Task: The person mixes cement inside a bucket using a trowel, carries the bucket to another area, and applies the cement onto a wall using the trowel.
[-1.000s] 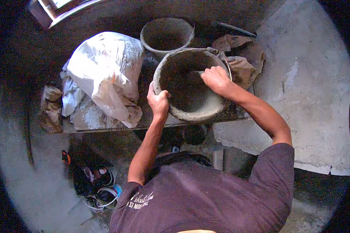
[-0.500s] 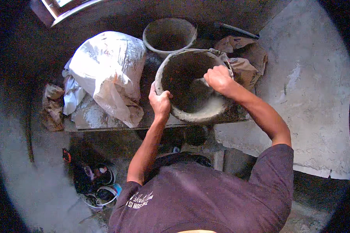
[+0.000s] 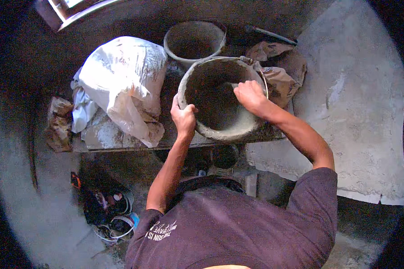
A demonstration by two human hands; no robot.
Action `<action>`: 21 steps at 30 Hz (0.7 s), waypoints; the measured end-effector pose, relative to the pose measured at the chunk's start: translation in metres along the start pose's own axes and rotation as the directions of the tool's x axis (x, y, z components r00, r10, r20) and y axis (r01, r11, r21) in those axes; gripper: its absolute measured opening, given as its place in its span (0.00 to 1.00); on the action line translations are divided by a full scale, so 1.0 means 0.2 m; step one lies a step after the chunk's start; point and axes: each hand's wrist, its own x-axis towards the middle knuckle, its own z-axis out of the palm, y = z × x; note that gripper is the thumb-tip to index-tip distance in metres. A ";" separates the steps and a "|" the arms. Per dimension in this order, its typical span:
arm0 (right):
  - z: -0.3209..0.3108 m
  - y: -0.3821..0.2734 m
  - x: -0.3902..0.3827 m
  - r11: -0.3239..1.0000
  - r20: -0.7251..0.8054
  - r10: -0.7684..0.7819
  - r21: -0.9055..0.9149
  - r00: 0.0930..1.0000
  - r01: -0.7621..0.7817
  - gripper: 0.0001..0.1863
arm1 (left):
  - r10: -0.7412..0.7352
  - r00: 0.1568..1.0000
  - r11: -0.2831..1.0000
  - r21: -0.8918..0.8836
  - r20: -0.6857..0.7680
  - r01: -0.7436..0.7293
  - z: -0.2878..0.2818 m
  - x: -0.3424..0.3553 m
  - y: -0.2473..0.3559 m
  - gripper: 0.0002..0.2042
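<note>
With the left hand clamped on the bucket at the counter's near edge, the curled right hand, its hold unclear, now sits slightly nearer, so work inside apparently continues.

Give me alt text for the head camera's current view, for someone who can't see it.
A person's left hand grips a grimy bucket by its rim, the right hand curled over its opening. A second bucket stands behind; a white sack lies to the left, crumpled brown paper to the right.
</note>
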 end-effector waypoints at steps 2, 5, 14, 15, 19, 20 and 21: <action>-0.04 -0.02 -0.02 1.000 0.195 0.012 0.008 0.981 -0.014 0.08 | -0.008 1.000 1.000 0.001 0.010 0.008 0.00 0.00 0.00 0.23; -0.12 -0.06 -0.07 0.998 0.283 -0.051 0.059 0.958 0.036 0.08 | -0.005 1.000 1.000 -0.027 0.016 0.006 0.00 0.00 0.00 0.23; -0.03 -0.08 -0.07 0.951 -0.165 -0.141 0.252 0.976 0.180 0.08 | -0.008 1.000 1.000 -0.021 0.015 0.008 0.00 0.00 -0.01 0.23; 0.00 -0.07 -0.06 0.963 -0.222 -0.118 0.212 0.968 0.166 0.04 | 0.004 1.000 1.000 0.002 0.010 -0.004 0.00 0.00 -0.01 0.23; 0.06 -0.02 -0.08 0.986 -0.471 -0.121 0.049 0.874 0.162 0.06 | 0.046 0.999 0.997 0.055 0.007 -0.046 -0.01 0.00 -0.02 0.23; 0.06 0.00 -0.09 0.989 -0.484 -0.125 0.004 0.866 0.146 0.02 | 0.047 0.999 0.997 0.067 0.009 -0.047 -0.01 0.00 -0.02 0.23; 0.05 0.01 -0.10 0.992 -0.432 -0.117 -0.014 0.894 0.123 0.04 | 0.038 0.999 0.997 0.074 0.008 -0.039 -0.01 0.00 -0.03 0.23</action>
